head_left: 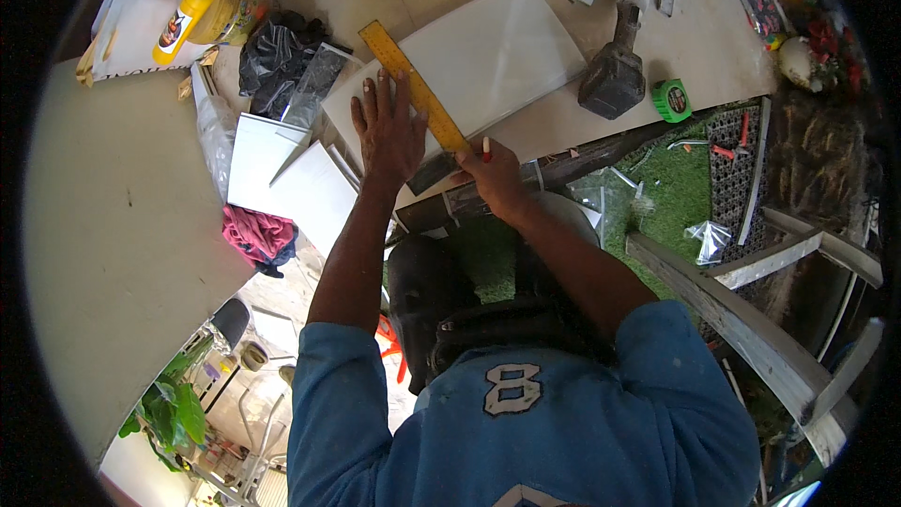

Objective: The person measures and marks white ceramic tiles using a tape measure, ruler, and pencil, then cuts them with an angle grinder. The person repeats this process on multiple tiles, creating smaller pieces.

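- Clock read from the middle of the head view, with 12 at the top edge.
- Toward 12 to 1 o'clock: white tile (502, 54), flat on a tan surface (715, 49), with a yellow ruler (413, 86) laid slantwise across, from 11 toward 5 o'clock.
- Near the centre, toward 11 o'clock: left hand (389, 136), palm down on the tile, fingers (369, 99) spread and stretched toward 12, thumb side against the ruler's edge.
- Near the centre, toward 1 o'clock: right hand (496, 176), fingers bent and pinching a pen (486, 149), white end up, red band below. Just beside the ruler's lower end; cannot tell whether touching.
- Between both hands: dark bar (432, 172) by the ruler's lower end.
- Between 1 and 2 o'clock: grinder (627, 33) with black battery block, just beside the tile.
- At 2 o'clock: green tape measure (671, 100), near the grinder.
- Between 9 and 10 o'clock: loose white pieces (266, 161), partly overlapping.
- Between 10 and 11 o'clock: crumpled black plastic bag (272, 64); farther out, toward 10, yellow bottle (185, 23).
- At 9 o'clock: red cloth (255, 235), bunched up.
- Around 3 o'clock: green turf (668, 183), lower than the tan surface.
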Tool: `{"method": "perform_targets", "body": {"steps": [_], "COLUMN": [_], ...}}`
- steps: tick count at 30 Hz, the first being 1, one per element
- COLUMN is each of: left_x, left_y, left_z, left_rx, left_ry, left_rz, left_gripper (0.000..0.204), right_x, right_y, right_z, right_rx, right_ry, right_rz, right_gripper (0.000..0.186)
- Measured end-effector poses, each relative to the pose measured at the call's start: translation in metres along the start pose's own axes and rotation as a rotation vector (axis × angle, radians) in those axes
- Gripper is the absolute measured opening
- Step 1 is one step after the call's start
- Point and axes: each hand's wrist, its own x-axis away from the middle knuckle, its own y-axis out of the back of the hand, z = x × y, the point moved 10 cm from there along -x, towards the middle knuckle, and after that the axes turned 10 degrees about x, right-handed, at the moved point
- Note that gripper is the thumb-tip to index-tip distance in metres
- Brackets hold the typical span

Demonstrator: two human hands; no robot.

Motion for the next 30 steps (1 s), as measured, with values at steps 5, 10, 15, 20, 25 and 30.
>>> {"method": "perform_targets", "body": {"steps": [5,10,15,20,25,30], "left_x": [0.002,-0.003,-0.014,-0.023,-0.025,-0.026], "left_y": [-0.002,-0.002,0.003,0.004,0.007,0.006], "left_z": [-0.001,0.001,0.009,0.018,0.020,0.020], "left_rx": [0.004,-0.006,-0.165,-0.104,-0.064,-0.072], "left_ry": [-0.030,-0.005,0.033,0.053,0.060,0.078], "left_rz": [-0.018,0.023,0.084,0.169,0.170,0.143], "left_gripper": [0.076,0.082,0.091,0.091,0.090,0.092], "right_x": [-0.001,0.000,-0.001,-0.002,0.000,0.003], "right_y": [-0.007,-0.006,-0.005,-0.006,-0.010,-0.007], "right_z": [0.001,-0.003,-0.006,-0.012,-0.008,0.001], "right_rx": [-0.063,-0.063,-0.092,-0.065,-0.123,-0.033], "right_ry": [0.069,0.070,0.098,0.106,0.114,0.117], "right_rz": [0.048,0.040,0.017,-0.042,-0.061,-0.040], "right_gripper": [0.025,0.025,0.024,0.021,0.019,0.022]}}
